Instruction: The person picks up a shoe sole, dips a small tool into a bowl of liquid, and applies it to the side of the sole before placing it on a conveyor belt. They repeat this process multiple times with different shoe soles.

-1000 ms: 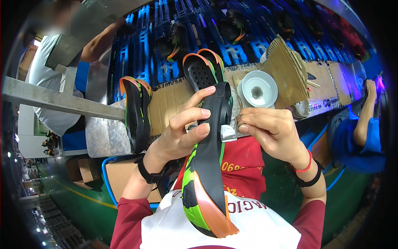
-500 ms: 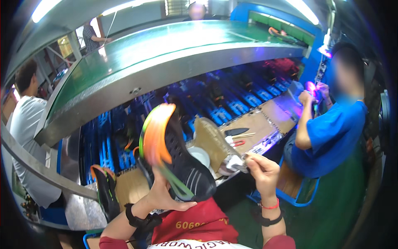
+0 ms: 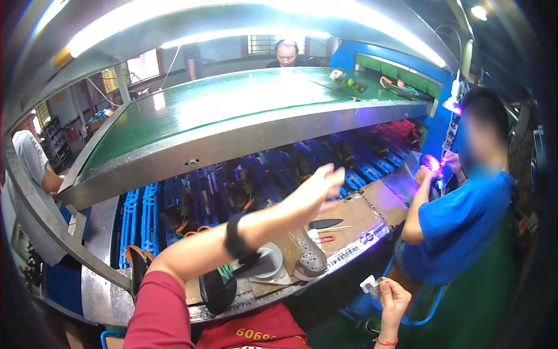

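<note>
My left hand reaches forward over the bench with its fingers spread and nothing in them; it is somewhat blurred. Beyond it, on the green conveyor belt, lies a blurred shoe in green, black and white. My right hand is low on the right, pinching a small crumpled white-and-grey wad. Under my left forearm stands a black shoe with green lacing, partly hidden. Beside it are a white bowl and a grey speckled sole-shaped piece.
Several blue racks run beneath the belt's metal frame. A dark flat blade-like piece, thin sticks and a red-handled tool lie on cardboard. Another shoe rests on the belt. A blue-shirted co-worker sits at right.
My left hand has let go of the black-and-orange shoe and swung forward and right. A blurred shoe now shows on the belt. My right hand has moved lower, still pinching the wad.
</note>
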The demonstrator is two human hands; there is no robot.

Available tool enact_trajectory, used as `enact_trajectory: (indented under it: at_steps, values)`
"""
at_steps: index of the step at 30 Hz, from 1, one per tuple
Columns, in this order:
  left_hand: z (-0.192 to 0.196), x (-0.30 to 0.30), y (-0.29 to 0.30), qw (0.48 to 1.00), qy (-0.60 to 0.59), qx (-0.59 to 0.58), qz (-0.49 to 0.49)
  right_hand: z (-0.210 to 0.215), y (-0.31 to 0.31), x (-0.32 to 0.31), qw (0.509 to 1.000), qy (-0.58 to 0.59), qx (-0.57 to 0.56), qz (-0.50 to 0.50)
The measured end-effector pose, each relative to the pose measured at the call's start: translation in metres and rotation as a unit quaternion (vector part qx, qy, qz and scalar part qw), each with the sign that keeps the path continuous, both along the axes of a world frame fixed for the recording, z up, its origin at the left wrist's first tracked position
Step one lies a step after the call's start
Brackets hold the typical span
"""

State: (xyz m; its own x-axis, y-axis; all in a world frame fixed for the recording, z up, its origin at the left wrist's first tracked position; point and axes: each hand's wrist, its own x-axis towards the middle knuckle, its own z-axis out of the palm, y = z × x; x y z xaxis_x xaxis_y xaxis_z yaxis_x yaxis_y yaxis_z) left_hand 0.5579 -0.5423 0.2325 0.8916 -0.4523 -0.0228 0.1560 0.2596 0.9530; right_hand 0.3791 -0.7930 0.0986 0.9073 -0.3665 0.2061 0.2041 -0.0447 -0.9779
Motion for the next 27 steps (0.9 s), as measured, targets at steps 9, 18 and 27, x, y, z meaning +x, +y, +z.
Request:
enact_trajectory:
  at_steps: [9,18,27]
  values:
    - [-0.094,-0.163,0.182,0.828,-0.224,0.392,0.332,-0.006,0.094,0.033,0.969,-0.038,-0.076,0.234]
    - [-0.187,-0.326,0.353,0.475,0.103,0.757,0.437,-0.004,0.210,0.078,0.837,-0.239,-0.433,0.233]
    - [-0.197,-0.332,0.349,0.473,0.008,0.751,0.460,-0.049,0.239,0.116,0.761,-0.164,-0.570,0.262]
